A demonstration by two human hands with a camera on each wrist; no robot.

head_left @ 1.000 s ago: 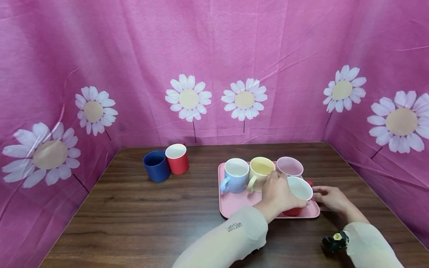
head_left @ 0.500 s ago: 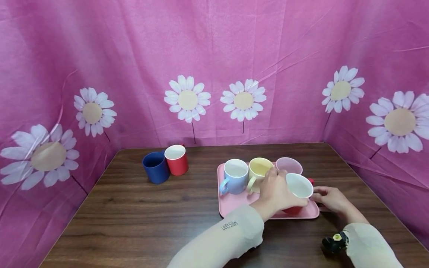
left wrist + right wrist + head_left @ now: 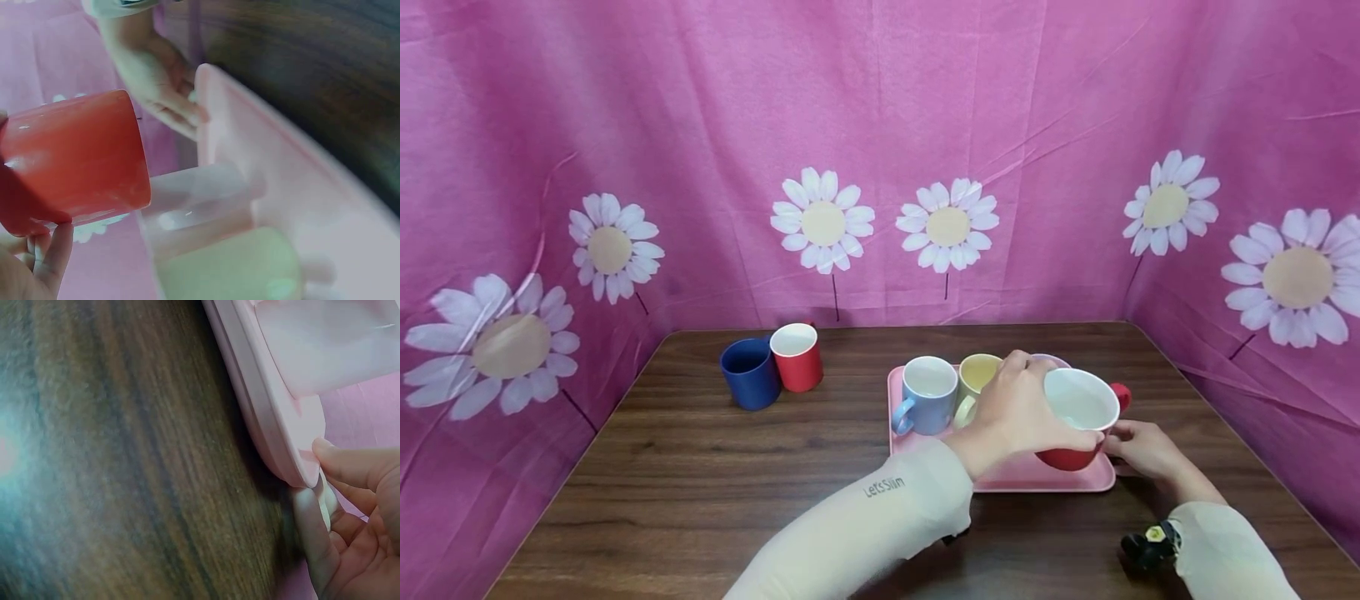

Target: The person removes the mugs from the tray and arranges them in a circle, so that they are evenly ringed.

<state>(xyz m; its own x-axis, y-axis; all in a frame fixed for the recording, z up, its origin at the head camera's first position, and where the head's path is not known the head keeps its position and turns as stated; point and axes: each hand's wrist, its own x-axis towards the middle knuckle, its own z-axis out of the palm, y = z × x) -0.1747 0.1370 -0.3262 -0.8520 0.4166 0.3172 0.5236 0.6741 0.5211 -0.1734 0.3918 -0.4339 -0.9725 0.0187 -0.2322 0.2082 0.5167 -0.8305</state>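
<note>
My left hand (image 3: 1018, 412) grips a red mug (image 3: 1067, 458) with a white inside, its thumb at the near side and its fingers at the far side. In the left wrist view the red mug (image 3: 75, 162) is raised clear of the pink tray (image 3: 300, 169). My right hand (image 3: 1150, 454) pinches the right end of the pink tray (image 3: 925, 462); the right wrist view shows thumb and fingers on either side of the tray's edge (image 3: 269, 431). A light blue mug (image 3: 934, 408), a yellow mug (image 3: 977, 371) and a mostly hidden lilac mug (image 3: 1051, 361) stand on the tray.
On the left of the brown wooden table (image 3: 700, 500), a dark blue mug (image 3: 752, 383) and another red mug (image 3: 799, 371) stand side by side. Behind the table hangs a pink cloth (image 3: 880, 108) with printed daisies.
The red mug has risen off the tray in my left hand and come slightly to the right, now covering more of the lilac mug. My right hand stays at the tray's edge.
</note>
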